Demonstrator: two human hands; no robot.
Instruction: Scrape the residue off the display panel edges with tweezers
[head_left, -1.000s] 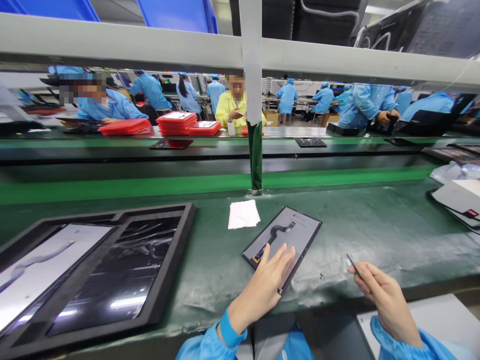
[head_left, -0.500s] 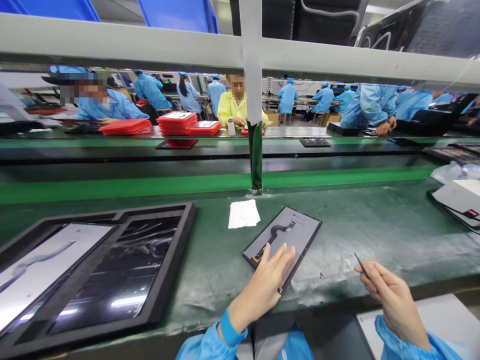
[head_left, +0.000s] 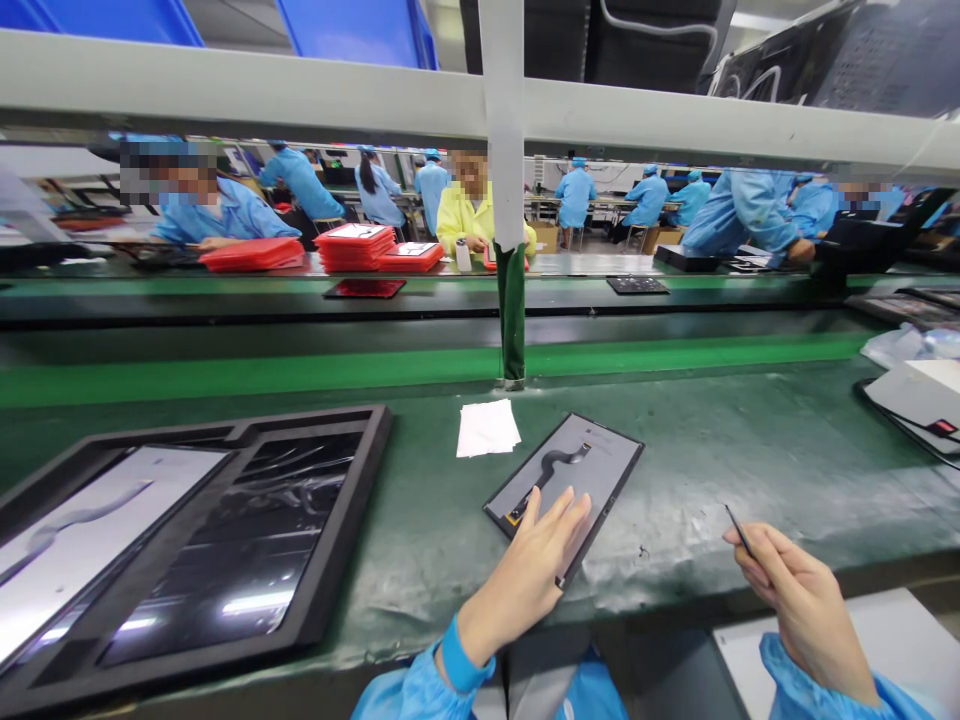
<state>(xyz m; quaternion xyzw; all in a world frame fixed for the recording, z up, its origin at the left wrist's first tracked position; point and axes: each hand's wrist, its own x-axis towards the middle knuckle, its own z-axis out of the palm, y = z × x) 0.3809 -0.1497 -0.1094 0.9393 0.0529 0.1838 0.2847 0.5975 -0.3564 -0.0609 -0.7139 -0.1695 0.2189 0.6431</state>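
A flat display panel (head_left: pixel 611 455), with a grey back and a dark ribbon cable (head_left: pixel 562 457), lies at a slant on the green bench. My left hand (head_left: pixel 529 560) rests on its lower part with fingers spread flat, covering some of the grey surface. To the right, my right hand (head_left: pixel 795 590) is above the bench's front edge. Its thumb and fingers pinch a thin dark pointed tool (head_left: pixel 739 528), tip up and to the left, apart from the panel. A small dark scrap (head_left: pixel 643 552) lies on the bench between the panel and that hand.
A black foam tray (head_left: pixel 352 500) holding panels fills the left. White paper sheets (head_left: pixel 487 428) lie behind the panel. A post (head_left: pixel 511 310) rises at the bench's back. Beyond, a conveyor carries a red item (head_left: pixel 365 288) and a dark plate (head_left: pixel 637 286); co-workers sit past it.
My right hand has shifted slightly right with the pointed tool. My left hand and the panel stay put. The red item and dark plate on the conveyor have moved right.
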